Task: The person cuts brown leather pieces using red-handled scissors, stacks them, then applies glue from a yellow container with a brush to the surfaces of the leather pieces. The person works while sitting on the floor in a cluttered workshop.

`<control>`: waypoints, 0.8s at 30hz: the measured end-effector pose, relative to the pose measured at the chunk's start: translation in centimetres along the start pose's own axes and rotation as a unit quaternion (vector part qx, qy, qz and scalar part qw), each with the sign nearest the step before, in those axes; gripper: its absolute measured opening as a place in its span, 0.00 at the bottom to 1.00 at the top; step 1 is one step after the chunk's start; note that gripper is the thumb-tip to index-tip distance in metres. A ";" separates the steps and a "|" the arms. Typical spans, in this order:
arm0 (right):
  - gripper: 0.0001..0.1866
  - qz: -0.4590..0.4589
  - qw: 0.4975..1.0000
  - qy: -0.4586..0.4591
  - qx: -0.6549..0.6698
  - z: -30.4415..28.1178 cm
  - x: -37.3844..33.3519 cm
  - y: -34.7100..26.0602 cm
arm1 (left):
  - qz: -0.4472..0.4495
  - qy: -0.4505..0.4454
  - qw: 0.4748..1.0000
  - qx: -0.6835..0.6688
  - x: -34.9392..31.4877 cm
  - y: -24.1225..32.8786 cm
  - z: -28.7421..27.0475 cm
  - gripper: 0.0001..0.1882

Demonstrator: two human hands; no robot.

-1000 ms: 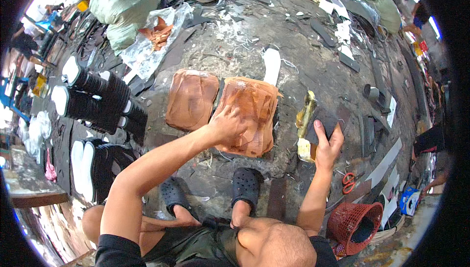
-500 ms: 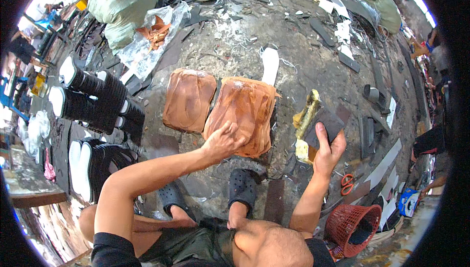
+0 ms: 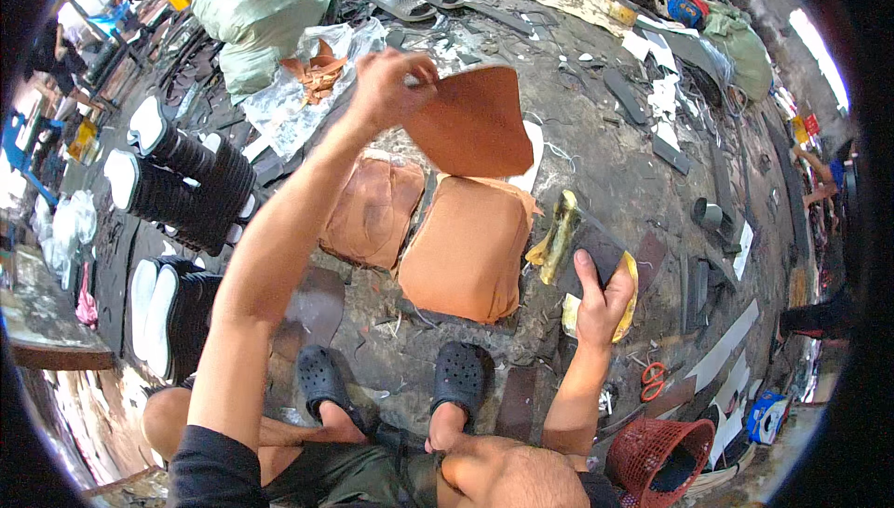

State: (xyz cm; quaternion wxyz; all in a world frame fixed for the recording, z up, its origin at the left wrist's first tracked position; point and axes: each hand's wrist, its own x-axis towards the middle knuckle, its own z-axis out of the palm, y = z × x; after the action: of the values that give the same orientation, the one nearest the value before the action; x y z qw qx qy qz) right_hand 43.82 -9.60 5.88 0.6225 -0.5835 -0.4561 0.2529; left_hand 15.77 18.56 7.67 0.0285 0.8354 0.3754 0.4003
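My left hand (image 3: 396,89) pinches the edge of a thin brown leather sheet (image 3: 480,121), raised and tilted above the ground. Below it lies a stack of tan leather sheets (image 3: 466,247), its top one smooth. A second, smaller leather stack (image 3: 372,210) sits close beside it on the left, darker and marked. My right hand (image 3: 601,303) is closed, thumb on top, around a dark flat pad (image 3: 598,255) with a yellow-stained edge. Just left of the pad is a lumpy, yellow-crusted object (image 3: 561,243); its kind I cannot make out.
White-faced black soles (image 3: 182,187) stand in rows at left. A green sack (image 3: 261,14) and a plastic bag (image 3: 279,108) with leather scraps lie beyond. Orange-handled scissors (image 3: 654,381) and a red basket (image 3: 656,460) are at right. A white sole shape (image 3: 535,140) lies behind the stack.
My left hand has risen off the stack, away from me, lifting a leather sheet. A smoother tan sheet now shows on top. The right hand keeps hold of the dark pad.
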 end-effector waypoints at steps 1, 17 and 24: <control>0.12 0.007 1.000 -0.002 -0.005 0.0 0.0 0.2 | -0.010 0.007 1.000 0.000 0.4 -0.1 -1.5 0.08; 0.13 -0.026 0.998 -0.055 -0.013 3.9 2.3 -0.9 | -0.416 -0.078 0.902 -0.090 -31.4 -0.1 3.5 0.18; 0.16 -0.031 0.988 -0.107 -0.103 7.6 6.6 1.7 | -0.354 -0.130 0.925 -0.043 -27.5 12.9 7.4 0.45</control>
State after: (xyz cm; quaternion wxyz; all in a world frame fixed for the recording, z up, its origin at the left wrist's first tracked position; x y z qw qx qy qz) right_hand 40.68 0.11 5.32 0.5140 -0.5997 -0.5619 0.2458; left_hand 17.76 -6.72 -10.61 0.2527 0.6912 0.6219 0.2678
